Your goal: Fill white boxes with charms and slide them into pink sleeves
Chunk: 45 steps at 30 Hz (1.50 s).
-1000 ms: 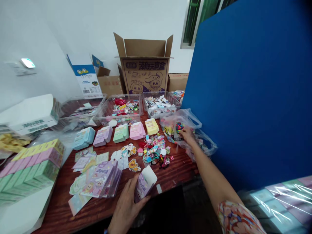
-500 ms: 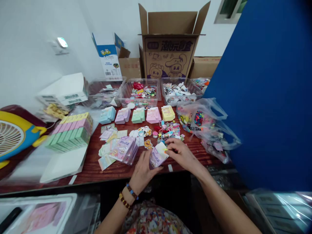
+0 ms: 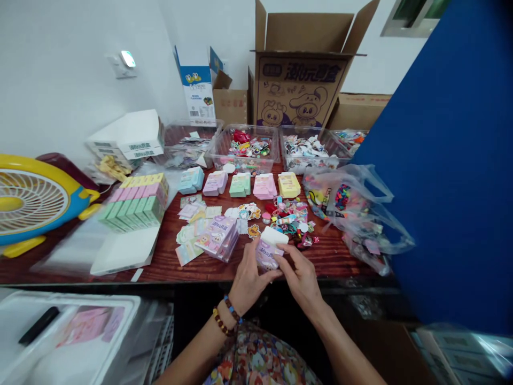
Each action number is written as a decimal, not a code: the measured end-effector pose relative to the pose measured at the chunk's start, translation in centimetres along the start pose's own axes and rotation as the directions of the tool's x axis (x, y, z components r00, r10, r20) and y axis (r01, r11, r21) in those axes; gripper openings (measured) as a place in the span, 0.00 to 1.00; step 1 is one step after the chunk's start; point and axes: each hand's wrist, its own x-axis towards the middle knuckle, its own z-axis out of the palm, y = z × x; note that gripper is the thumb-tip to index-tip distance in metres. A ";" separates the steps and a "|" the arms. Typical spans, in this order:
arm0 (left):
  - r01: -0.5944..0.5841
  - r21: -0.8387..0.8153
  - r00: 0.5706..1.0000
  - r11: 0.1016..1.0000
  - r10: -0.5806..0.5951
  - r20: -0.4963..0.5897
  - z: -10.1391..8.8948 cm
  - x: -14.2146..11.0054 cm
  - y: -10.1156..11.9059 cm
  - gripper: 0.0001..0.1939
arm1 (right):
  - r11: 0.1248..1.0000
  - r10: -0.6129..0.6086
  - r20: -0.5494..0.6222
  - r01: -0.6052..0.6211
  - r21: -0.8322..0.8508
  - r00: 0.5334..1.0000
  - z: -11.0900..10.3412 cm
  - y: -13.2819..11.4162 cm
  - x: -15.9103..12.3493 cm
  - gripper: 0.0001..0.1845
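Lilac carton [image 3: 266, 255] held upright between a person's two hands, just above the near edge of a wooden counter [image 3: 192, 270]. Its long axis runs nearly vertical, tipped slightly away from the person, with a white end [image 3: 274, 236] uppermost. The left hand [image 3: 250, 283], beaded bracelets [image 3: 226, 315] at the wrist, wraps the carton's lower left side; the right hand [image 3: 300, 280] closes on its right side, fingers curled and pressed against it. Just left of the carton lies a stack of lilac packets [image 3: 216, 239] beside loose printed cards [image 3: 188, 251]; just beyond it sits a heap of small trinkets [image 3: 290, 219]. Farther along the counter, a row of flat pastel cartons [image 3: 240, 184] lies before two clear plastic tubs [image 3: 244, 149]. A plastic bag [image 3: 352, 208] slumps at right against a blue board [image 3: 433, 160]; stacked pastel cartons [image 3: 136, 202] and a yellow fan [image 3: 28, 200] sit at left.
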 end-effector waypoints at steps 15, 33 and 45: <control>0.268 -0.503 0.957 0.822 -0.166 0.237 -2.9 -0.8 1.3 0.22 | 0.973 0.056 0.235 -0.106 0.207 0.970 -2.3 0.5 0.9 0.11; 0.313 -0.542 0.940 0.780 -0.175 0.292 -3.3 -1.5 2.1 0.18 | 0.978 -0.005 0.385 -0.076 0.195 0.923 -3.6 -1.5 3.2 0.16; 0.355 -0.526 0.914 0.773 -0.168 0.371 -3.6 -1.5 2.1 0.22 | 0.876 0.219 0.636 -0.436 0.206 0.740 -4.5 -2.4 4.3 0.15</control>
